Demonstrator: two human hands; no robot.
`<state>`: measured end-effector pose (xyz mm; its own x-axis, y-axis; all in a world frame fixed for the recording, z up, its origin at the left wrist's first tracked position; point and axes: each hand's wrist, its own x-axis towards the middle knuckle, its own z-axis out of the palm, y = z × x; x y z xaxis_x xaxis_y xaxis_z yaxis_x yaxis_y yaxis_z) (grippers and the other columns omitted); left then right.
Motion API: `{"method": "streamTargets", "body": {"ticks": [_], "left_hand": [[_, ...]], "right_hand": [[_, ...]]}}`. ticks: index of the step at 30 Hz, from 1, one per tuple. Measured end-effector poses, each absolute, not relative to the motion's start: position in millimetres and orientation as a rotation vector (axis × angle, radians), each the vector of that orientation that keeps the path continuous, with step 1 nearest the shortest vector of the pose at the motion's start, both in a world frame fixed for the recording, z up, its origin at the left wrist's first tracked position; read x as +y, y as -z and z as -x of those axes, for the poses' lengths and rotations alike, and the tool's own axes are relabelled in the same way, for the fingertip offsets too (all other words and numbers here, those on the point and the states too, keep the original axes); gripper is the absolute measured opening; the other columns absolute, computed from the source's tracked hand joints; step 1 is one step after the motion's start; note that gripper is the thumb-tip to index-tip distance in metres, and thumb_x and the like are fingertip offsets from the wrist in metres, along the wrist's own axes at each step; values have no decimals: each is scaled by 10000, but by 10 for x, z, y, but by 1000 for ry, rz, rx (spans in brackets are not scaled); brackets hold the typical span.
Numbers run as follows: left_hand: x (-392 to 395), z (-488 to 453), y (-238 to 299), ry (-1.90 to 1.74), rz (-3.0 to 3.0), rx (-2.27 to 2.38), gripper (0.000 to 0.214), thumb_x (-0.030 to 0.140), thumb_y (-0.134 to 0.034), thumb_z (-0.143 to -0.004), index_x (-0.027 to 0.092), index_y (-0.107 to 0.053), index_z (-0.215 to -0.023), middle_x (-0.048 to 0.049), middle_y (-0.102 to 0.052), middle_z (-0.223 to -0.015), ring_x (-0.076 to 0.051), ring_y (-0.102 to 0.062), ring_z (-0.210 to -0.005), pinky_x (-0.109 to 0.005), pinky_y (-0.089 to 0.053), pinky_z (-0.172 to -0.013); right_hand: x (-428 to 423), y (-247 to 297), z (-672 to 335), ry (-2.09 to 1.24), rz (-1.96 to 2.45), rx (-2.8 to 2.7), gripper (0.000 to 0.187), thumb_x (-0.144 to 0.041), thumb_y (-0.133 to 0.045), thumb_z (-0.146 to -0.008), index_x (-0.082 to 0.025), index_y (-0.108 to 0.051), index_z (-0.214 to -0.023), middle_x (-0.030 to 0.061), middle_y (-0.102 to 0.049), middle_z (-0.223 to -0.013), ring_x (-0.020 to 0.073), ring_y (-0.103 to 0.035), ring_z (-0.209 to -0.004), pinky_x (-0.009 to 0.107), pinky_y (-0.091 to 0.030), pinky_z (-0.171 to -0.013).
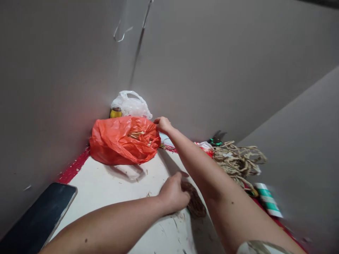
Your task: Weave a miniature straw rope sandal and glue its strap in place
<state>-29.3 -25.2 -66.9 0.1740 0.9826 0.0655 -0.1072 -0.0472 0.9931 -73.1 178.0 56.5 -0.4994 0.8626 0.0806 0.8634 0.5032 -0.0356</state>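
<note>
My right hand reaches far forward to the open mouth of an orange plastic bag and its fingers are closed on the bag's edge. Pale straw-like sticks show inside the bag. My left hand rests on the white surface with its fingers curled over a small brown woven fibre piece, partly hidden by my right forearm.
A dark phone lies at the near left. Behind the orange bag stand a white plastic bag and a yellow container. A tangle of tan cord, green-handled cutters and a green-striped roll lie on the right. Walls close in around.
</note>
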Motion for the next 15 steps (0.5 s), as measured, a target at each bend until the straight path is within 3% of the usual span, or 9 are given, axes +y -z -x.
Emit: {"method": "streamTargets", "body": {"ticks": [6,15], "left_hand": [[-262,282,720,-1159,-1319,1115,566,50,-629,-612,197,-567,-1154,-17,-663,-819,-182,-600,-773,-286,-494,-742],[-273,295,697,-1118,-1404,1126,608,76,-616,-607,192,-562,-1202,-48,-685,-880,-206,-619,-772,-301,-510,-718]], "right_hand": [[2046,-387,758,20,1643,-2820,296,-332,-601,-918,-183,-602,-1174,61,-601,-1208,251,-614,-1040,399,-532,-846],[2363,-319,894,76,1747,-2979,317,-328,-590,-926,-164,-583,-1196,77,-599,-1208,240,-620,-1021,421,-535,-844]]}}
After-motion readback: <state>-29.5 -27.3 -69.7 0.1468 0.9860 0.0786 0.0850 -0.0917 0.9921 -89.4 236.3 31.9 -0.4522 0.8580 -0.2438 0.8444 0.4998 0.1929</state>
